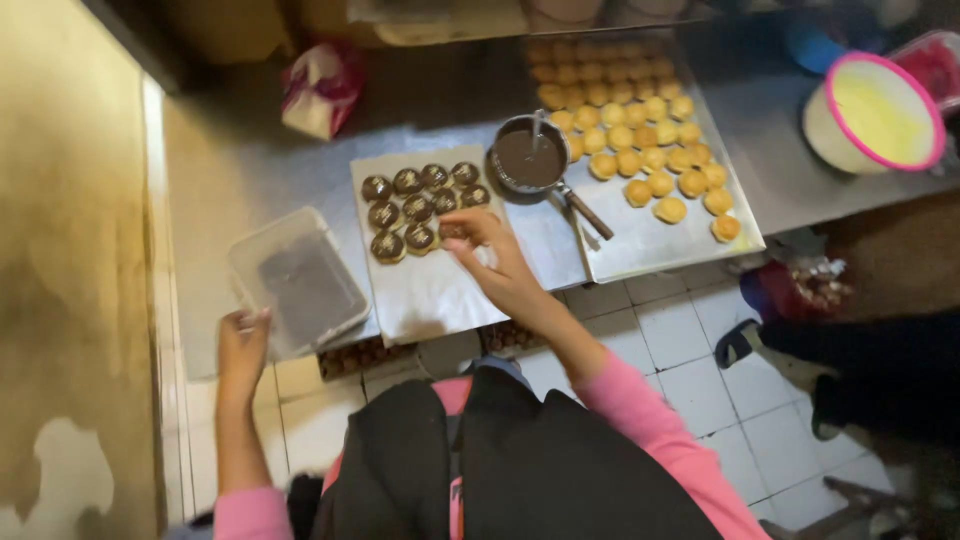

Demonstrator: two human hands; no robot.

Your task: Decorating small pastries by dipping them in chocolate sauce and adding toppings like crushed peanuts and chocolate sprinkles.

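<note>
Your right hand [490,250] pinched a chocolate-coated pastry [453,231] onto the lined tray [440,290] at the counter's front edge, extending the row; your left hand [243,345] gripped the plastic container [300,280], steadying it.

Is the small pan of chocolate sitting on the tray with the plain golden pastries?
No, the pan sits between that tray and the chocolate-coated pastries' sheet, its handle overlapping the tray's edge.

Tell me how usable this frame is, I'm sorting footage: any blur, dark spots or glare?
Head view: soft throughout; the right hand is slightly smeared; the top edge is dim, so the far plain cookies look dull; mild sheen on the metal tray; the yellow bowl is bright.
</note>
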